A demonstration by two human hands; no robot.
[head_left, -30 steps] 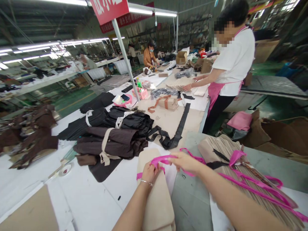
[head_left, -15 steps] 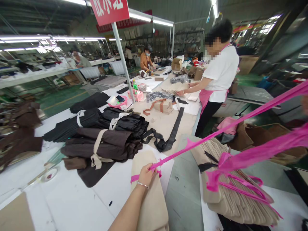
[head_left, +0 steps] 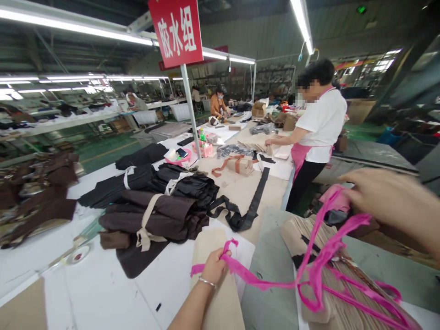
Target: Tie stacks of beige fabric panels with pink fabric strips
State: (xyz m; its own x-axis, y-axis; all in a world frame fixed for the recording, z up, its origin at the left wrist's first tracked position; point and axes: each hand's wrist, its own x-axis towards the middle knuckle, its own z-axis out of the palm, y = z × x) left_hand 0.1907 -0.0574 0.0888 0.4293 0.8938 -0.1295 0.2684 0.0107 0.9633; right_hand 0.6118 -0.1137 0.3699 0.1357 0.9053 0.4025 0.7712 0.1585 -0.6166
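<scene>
My left hand (head_left: 213, 266) grips one end of a pink fabric strip (head_left: 275, 282) and rests on a beige fabric piece (head_left: 217, 284) lying on the table. The strip sags across to my right hand (head_left: 388, 204), which is raised at the right and holds its other part. Loops of the same pink strip lie over a stack of beige fabric pieces (head_left: 343, 284) at the lower right. A bracelet sits on my left wrist.
Tied bundles of dark brown and black fabric (head_left: 161, 201) lie to the left on the white table (head_left: 103, 284). A black strip (head_left: 247, 206) crosses the middle. A person in a white shirt and pink apron (head_left: 316, 133) works at the far right. A red sign on a pole (head_left: 190, 110) stands behind.
My right hand, which pulled the pink strip taut up to the right, has come back in. The strip now hangs slack between both hands. The view tilted upward.
</scene>
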